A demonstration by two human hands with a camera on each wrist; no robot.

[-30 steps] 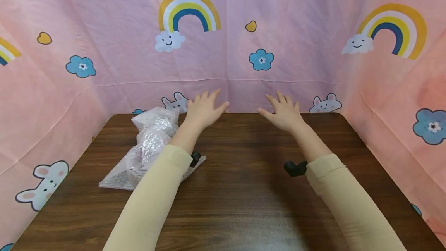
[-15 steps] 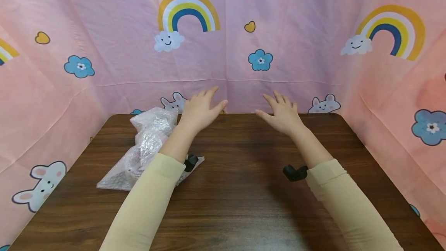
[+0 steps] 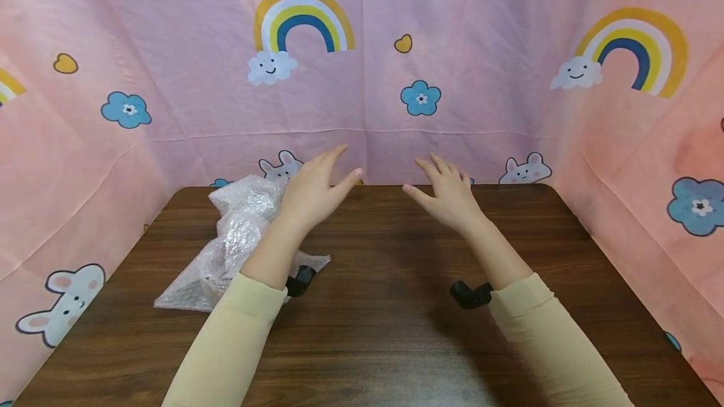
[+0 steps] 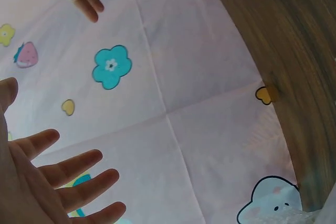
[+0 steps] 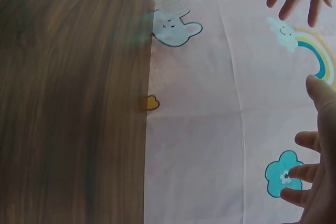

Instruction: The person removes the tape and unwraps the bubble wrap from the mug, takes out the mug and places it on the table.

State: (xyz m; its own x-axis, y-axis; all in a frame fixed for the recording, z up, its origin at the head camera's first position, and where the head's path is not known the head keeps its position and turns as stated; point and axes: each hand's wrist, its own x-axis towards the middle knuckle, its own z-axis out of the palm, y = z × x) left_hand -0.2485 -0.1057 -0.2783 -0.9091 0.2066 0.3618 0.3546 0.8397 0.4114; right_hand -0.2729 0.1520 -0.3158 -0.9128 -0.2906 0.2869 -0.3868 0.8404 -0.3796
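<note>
Both hands are raised over the far part of the table, fingers spread and holding nothing. My left hand is left of centre in the head view, nearest to a bundle of bubble wrap lying on the left of the table. The left forearm hides part of that clear, crumpled bundle; what is inside it does not show plainly. My right hand is right of centre, its thumb pointing toward the left hand. In the left wrist view the left hand's fingers are straight and apart; the right wrist view shows the right palm likewise.
A dark brown wooden table spreads beneath the arms. Pink cloth printed with rainbows, flowers and rabbits stands along its back and both sides. Each wrist carries a black camera mount.
Both hands have drawn slightly back toward the body and shifted a little left, the left one more. The fingers stay spread. The bubble wrap bundle lies in the same place.
</note>
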